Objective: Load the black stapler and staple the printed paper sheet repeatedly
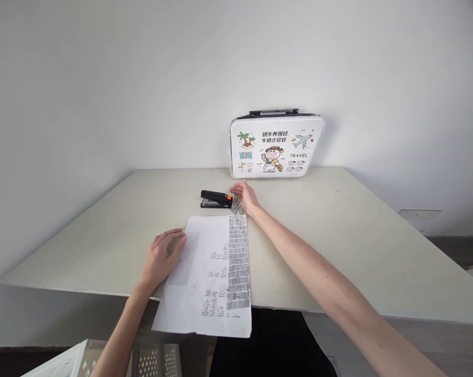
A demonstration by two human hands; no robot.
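A printed sheet of paper (208, 241) lies toward the table's front, its near edge hanging over. Dense dark stripes run down its right side, and a faint grey patch shows at left. My left hand (162, 256) rests at the sheet's left edge, fingers stretched and thumb apart. Beyond the paper sits a black stapler (216, 199) with an orange part at its right end. Beside that end is my right hand (247, 198), fingers extended leftward. Small grey strips (237, 206) lie under or against it; whether they are staples I cannot tell.
A white case (277, 146) with cartoon prints and a black handle stands upright against the wall at the table's back. The pale table (318, 220) narrows toward the wall. Below its front left edge is a perforated light-coloured bin or basket (150, 361).
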